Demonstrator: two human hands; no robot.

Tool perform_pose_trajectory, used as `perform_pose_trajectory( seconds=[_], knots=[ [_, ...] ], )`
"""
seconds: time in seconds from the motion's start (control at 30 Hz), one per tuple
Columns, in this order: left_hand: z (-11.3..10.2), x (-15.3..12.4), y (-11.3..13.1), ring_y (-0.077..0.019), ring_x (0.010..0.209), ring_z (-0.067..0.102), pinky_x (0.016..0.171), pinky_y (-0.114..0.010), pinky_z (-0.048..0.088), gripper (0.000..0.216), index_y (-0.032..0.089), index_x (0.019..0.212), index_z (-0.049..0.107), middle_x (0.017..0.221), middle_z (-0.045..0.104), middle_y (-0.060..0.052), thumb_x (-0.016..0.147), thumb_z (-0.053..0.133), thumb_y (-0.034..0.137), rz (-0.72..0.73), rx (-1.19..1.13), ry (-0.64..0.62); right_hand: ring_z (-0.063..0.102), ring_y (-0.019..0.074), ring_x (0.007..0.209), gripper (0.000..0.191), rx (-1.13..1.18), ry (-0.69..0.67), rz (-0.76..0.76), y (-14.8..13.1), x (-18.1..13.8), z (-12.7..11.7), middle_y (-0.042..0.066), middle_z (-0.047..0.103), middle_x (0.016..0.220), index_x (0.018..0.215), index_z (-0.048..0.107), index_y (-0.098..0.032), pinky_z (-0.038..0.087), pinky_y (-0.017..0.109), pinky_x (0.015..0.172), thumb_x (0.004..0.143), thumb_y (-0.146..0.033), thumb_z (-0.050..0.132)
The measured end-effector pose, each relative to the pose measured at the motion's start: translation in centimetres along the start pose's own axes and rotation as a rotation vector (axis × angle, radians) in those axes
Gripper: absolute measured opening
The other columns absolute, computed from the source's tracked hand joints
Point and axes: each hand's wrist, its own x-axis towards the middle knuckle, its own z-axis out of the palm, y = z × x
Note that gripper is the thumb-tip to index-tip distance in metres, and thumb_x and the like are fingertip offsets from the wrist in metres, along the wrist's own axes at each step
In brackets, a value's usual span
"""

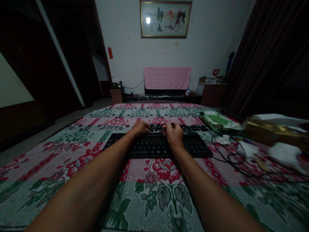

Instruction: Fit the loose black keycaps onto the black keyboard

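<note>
A black keyboard (154, 146) lies across a floral bed cover (154, 190). A row of dark loose keycaps (193, 128) runs along its far edge. My left hand (140, 128) rests at that far edge with its fingers curled, touching the keycaps. My right hand (173, 133) lies on the keyboard's upper rows with its fingers pinched together. A thin pale sliver shows above the right hand's knuckles. What either hand grips is too dark and small to name.
A black cable (229, 158) loops to the right of the keyboard. Beside it lie a green-and-white packet (217, 120), a gold box (272, 133) and white tissue (285, 154). Beyond the bed stand a pink-draped screen (167, 78) and low cabinets (212, 93).
</note>
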Motion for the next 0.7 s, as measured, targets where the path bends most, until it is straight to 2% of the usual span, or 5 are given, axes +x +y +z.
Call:
perform_pose_trajectory(
  seconds=[0.43,0.7],
  knots=[
    [0.32,0.11,-0.24,-0.0176,0.099,0.062,0.086,-0.020,0.046,0.037,0.023,0.106,0.069,0.104,0.070,-0.001,0.070,0.067,0.027,-0.013,-0.037,-0.002,0.057,0.0130,0.047,0.015,0.056,-0.013,0.016,0.03,-0.04,0.07,0.001,0.065,0.068,0.080,0.049,-0.018,0.049,0.025,0.048,0.069,-0.030,0.049],
    [0.18,-0.31,-0.11,-0.0169,0.098,0.063,0.084,-0.021,0.046,0.035,0.022,0.104,0.070,0.103,0.071,-0.001,0.069,0.067,0.027,-0.008,-0.068,0.013,0.058,0.0135,0.047,0.014,0.039,-0.015,0.008,0.08,0.08,0.06,0.001,0.065,0.068,0.079,0.049,-0.019,0.049,0.025,0.049,0.069,-0.029,0.049]
  ],
)
